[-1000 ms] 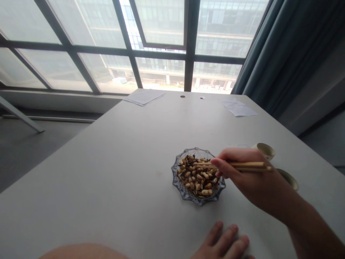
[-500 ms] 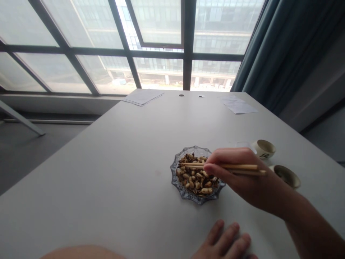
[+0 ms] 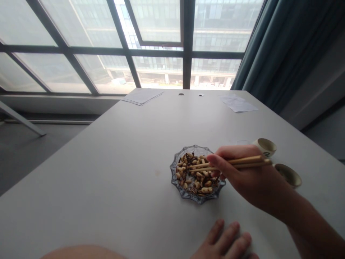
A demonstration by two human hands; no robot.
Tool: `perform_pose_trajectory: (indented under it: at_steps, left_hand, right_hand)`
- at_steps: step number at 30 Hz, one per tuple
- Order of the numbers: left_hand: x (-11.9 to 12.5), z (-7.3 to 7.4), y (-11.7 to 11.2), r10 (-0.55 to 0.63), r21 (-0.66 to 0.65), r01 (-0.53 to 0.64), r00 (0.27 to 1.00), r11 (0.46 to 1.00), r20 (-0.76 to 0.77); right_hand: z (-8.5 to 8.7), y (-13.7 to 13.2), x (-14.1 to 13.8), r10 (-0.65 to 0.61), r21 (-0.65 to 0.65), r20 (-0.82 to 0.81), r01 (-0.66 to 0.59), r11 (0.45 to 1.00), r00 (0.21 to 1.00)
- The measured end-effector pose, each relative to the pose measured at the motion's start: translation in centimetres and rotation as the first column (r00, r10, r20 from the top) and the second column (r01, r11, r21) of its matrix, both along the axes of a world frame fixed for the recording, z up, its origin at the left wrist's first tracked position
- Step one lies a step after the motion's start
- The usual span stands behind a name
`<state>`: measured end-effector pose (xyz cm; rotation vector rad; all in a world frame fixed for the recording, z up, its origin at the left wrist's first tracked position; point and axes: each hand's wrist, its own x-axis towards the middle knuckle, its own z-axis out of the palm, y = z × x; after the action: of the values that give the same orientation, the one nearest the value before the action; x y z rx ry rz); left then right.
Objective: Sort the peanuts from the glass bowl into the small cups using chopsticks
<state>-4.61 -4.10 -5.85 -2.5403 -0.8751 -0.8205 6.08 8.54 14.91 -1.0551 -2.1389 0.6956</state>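
Out ahead of both hands, one wall of gridded windows (image 3: 156, 21) fills the top of my view, with a single teal curtain (image 3: 258, 46) down its right side and a grey floor (image 3: 35, 158) off to the left. One long pale grey table (image 3: 94, 172) runs from beneath my hands toward the glass.

Far beyond both hands, I count two sets of white papers (image 3: 142, 96) on the table, one toward each side, and two small round holes (image 3: 181, 94) between them. Beyond the right hand sit two small cream cups (image 3: 265, 146), a few fingers' reach apart from each other by eye, the nearer one (image 3: 288, 175) just past the knuckles.

Just under the right hand (image 3: 250, 176) and ahead of the left hand (image 3: 226, 241) is one scalloped glass dish (image 3: 174, 176), with dozens of peanuts (image 3: 206, 190) and dark striped seeds (image 3: 190, 158) heaped inside, too many for me to count exactly.

My hands are well apart. The left lies on the table, fingers spread and holding nothing. The right pinches two wooden chopsticks (image 3: 237, 162), their tips over the heap; I can't tell whether they've caught a piece.
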Motion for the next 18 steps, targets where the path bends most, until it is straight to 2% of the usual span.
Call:
perform_pose_trajectory:
  at_steps: [3, 6, 9, 13, 15, 18]
  left_hand:
    - [-0.09, -0.02, 0.04, 0.0, 0.002, 0.0, 1.0, 1.0, 0.012]
    - [-0.38, -0.19, 0.1, -0.03, -0.034, 0.029, 0.998, 0.999, -0.046]
    - [-0.66, -0.16, 0.15, -0.056, -0.066, 0.049, 0.993, 0.997, -0.101]
    - [-0.62, 0.29, 0.18, -0.028, -0.022, 0.028, 0.999, 0.999, -0.021]
    - [-0.43, 0.49, 0.19, -0.01, -0.005, 0.01, 1.0, 1.0, 0.03]
    - [-0.18, 0.59, 0.24, 0.016, 0.0, -0.016, 0.997, 1.0, 0.073]
  right_hand:
    - [0.53, -0.12, 0.56, -0.087, 0.073, 0.029, 0.085, 0.994, 0.996]
    - [0.63, -0.27, 0.57, -0.127, 0.143, 0.066, 0.117, 0.983, 0.99]
    - [0.2, -0.36, 0.02, -0.081, 0.095, 0.087, 0.073, 0.993, 0.993]
    - [-0.15, -0.45, -0.31, 0.049, -0.019, 0.048, -0.048, 0.999, 0.998]
    - [0.06, -0.49, -0.04, 0.032, -0.001, 0.016, -0.032, 0.999, 0.999]
    - [0.52, -0.57, 0.41, -0.075, 0.053, 0.024, 0.073, 0.996, 0.997]
